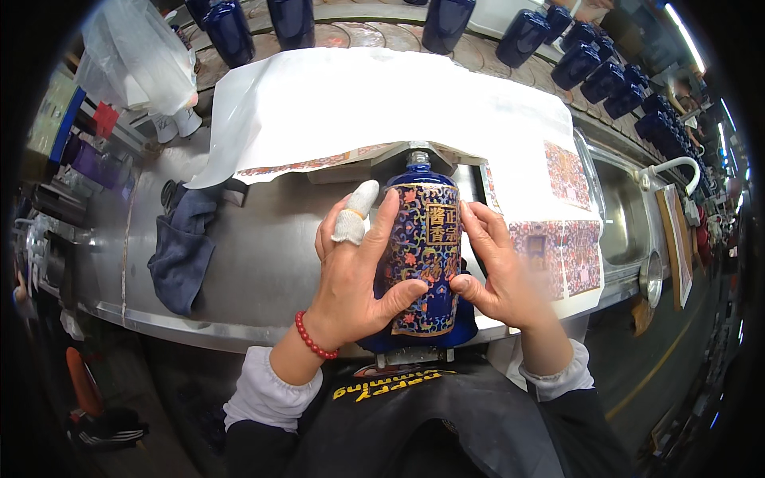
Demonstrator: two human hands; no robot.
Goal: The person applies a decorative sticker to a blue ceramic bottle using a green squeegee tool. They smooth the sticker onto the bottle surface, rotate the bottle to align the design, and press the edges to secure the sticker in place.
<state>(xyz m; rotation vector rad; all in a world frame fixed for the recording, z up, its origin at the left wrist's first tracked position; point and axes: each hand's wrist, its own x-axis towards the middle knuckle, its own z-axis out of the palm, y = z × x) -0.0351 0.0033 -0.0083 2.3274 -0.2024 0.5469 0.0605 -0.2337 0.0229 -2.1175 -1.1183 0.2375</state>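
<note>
A dark blue bottle (422,263) lies between my hands with its neck pointing away from me. Its front carries a patterned floral decal with gold edging. My left hand (343,267) rests along the bottle's left side, fingers stretched and apart, the thumb lying across the decal. White cloth covers one fingertip, and a red bead bracelet circles that wrist. Against the right edge, my right hand (502,271) touches the bottle with its thumb and fingers spread. The far fingers of both hands are partly hidden. Under the bottle's base, part of a metal support (414,355) shows.
A large white sheet (382,95) covers the back of the metal table (263,263). Decal sheets (558,255) lie at the right, near a sink (625,227). A blue-grey cloth (182,255) lies left. Several blue bottles (522,38) stand on the conveyor behind.
</note>
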